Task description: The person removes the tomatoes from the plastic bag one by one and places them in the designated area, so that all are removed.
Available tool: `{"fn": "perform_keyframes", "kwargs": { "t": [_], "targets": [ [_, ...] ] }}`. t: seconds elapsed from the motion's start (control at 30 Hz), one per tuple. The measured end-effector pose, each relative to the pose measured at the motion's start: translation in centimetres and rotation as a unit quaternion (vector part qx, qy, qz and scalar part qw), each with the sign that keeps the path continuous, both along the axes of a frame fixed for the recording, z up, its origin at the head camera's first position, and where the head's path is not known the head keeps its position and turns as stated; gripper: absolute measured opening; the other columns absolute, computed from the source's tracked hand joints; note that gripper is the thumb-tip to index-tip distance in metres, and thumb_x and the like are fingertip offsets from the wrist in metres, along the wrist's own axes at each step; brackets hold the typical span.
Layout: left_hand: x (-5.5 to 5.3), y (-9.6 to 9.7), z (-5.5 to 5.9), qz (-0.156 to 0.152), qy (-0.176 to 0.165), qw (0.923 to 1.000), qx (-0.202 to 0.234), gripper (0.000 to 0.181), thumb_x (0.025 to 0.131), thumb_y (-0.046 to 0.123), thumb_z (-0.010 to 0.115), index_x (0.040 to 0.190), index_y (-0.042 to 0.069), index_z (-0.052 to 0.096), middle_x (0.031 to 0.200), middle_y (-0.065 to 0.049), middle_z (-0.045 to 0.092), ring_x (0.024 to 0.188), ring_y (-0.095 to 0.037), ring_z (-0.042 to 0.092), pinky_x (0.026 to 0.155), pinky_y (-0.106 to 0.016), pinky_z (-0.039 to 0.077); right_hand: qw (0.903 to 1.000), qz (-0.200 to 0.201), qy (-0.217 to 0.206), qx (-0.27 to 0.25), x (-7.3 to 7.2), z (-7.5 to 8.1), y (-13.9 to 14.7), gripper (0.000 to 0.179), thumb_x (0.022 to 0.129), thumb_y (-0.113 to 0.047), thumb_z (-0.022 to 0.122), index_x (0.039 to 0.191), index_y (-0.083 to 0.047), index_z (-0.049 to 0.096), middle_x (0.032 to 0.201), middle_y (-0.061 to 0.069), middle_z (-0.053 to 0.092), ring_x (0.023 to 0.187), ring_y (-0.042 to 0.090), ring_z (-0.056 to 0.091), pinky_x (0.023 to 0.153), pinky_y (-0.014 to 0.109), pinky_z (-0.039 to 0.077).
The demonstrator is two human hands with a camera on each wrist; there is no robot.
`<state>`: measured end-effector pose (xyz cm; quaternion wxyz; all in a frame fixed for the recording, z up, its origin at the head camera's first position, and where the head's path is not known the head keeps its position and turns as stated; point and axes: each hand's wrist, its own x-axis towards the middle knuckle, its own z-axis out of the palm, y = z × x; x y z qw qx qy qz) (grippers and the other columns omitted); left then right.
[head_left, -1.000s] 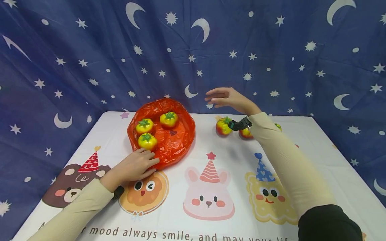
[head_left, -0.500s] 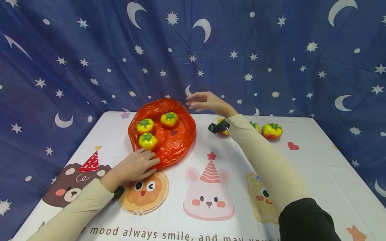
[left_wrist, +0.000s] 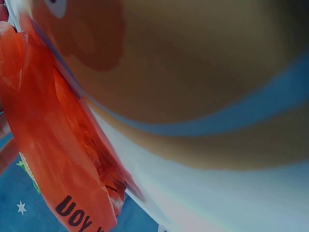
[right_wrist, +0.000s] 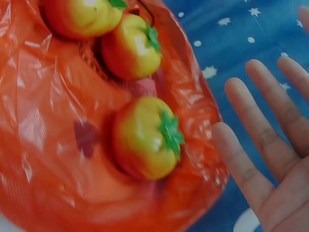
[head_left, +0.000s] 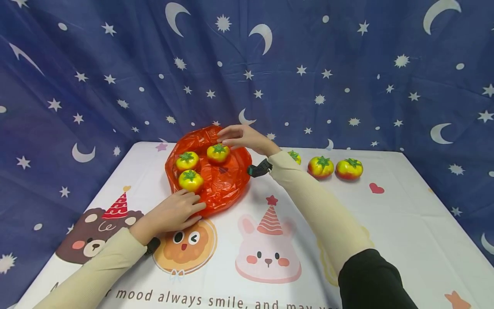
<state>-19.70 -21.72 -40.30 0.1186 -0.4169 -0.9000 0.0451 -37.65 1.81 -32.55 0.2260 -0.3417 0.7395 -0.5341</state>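
A red plastic bag (head_left: 227,184) lies spread into a round, low-sided shape, with three red-and-yellow tomatoes (head_left: 191,181) inside. At its near left rim, my left hand (head_left: 173,211) grips the plastic; in the left wrist view its fingers (left_wrist: 7,154) show behind the bag's side. My right hand (head_left: 248,138) hangs over the back right rim, fingers extended and holding nothing. The right wrist view puts those fingertips beside the rim, close to the rearmost tomato (right_wrist: 145,137).
Right of the bag, three more tomatoes (head_left: 320,167) stand in a row near the table's back edge, the leftmost partly behind my right sleeve. A white cartoon-printed cloth (head_left: 417,223) covers the table. Behind it hangs a blue curtain (head_left: 293,51) with moons and stars.
My right hand has moved left and slightly down, from above the tomato row to over the bag's back right rim. The row has come into view. My left hand stays put.
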Motion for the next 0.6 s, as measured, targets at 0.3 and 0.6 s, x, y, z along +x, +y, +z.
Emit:
{"fn": "perform_keyframes", "kwargs": {
  "t": [0.3,0.6],
  "targets": [
    [-0.1,0.0,0.2,-0.001,-0.001,1.0000,-0.003,0.028,0.079,0.034,0.072,0.100,0.017,0.063,0.084,0.000,0.063,0.082,-0.018,0.058,0.084,-0.037,0.050,0.9995,0.028,0.002,-0.013,0.7,-1.1,-2.7,0.040,0.089,-0.011,0.061,0.127,0.000,0.054,0.126,0.020,0.058,0.113,0.027,0.060,0.098,0.051,0.045],
    [-0.3,0.0,0.3,-0.016,0.008,0.9998,-0.004,0.028,0.080,0.034,0.072,0.100,0.016,0.063,0.083,0.000,0.064,0.081,-0.018,0.058,0.084,-0.038,0.050,0.9995,0.025,-0.006,0.016,2.5,-0.8,-4.8,0.041,0.087,-0.014,0.065,0.125,-0.003,0.057,0.122,0.013,0.064,0.115,0.020,0.060,0.100,0.034,0.046]
  ]
}}
